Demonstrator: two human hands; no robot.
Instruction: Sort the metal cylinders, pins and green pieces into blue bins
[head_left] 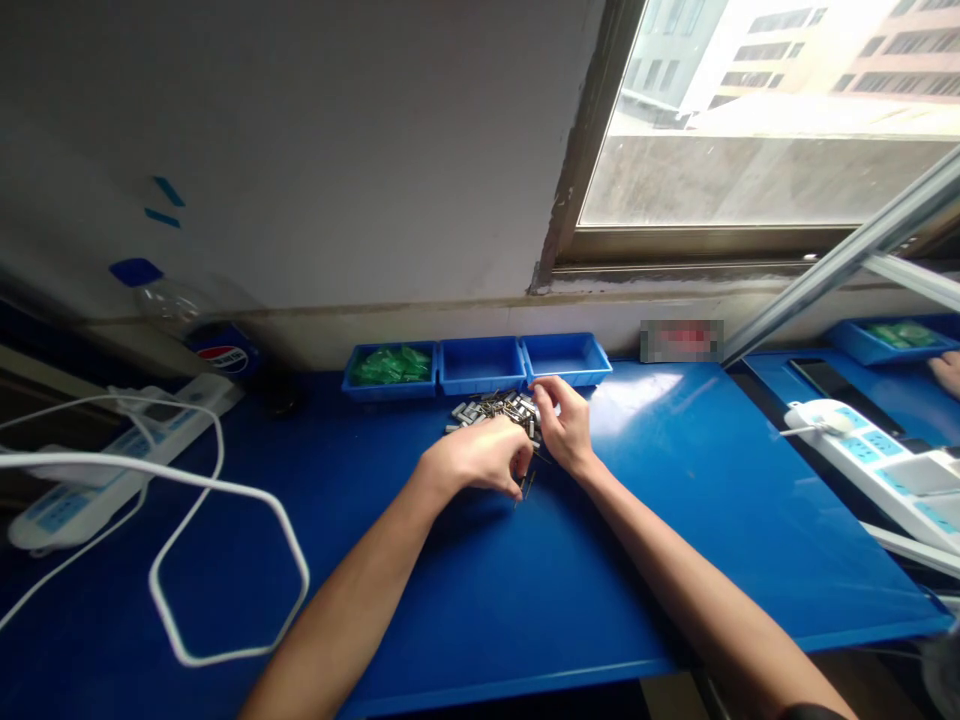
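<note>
A heap of small metal parts point(491, 405), silvery cylinders and thin brass-coloured pins, lies on the blue table point(645, 580). My left hand point(484, 455) reaches over the near side of the heap with fingers curled down and thumb close to them. A few thin pins point(529, 487) show beside its fingertips; whether they are held or lying on the table is unclear. At the heap's right edge, my right hand point(564, 422) has thumb and forefinger pinched together. Anything between those fingertips is too small to make out.
Behind the heap stand three joined blue bins, the left bin point(352, 385) holding green plastic packets point(394, 366). A Pepsi bottle point(225, 350), a power strip point(120, 470) and a looped white cable point(289, 540) are at left. Another power strip point(877, 450) and another person's hand point(949, 372) are at right.
</note>
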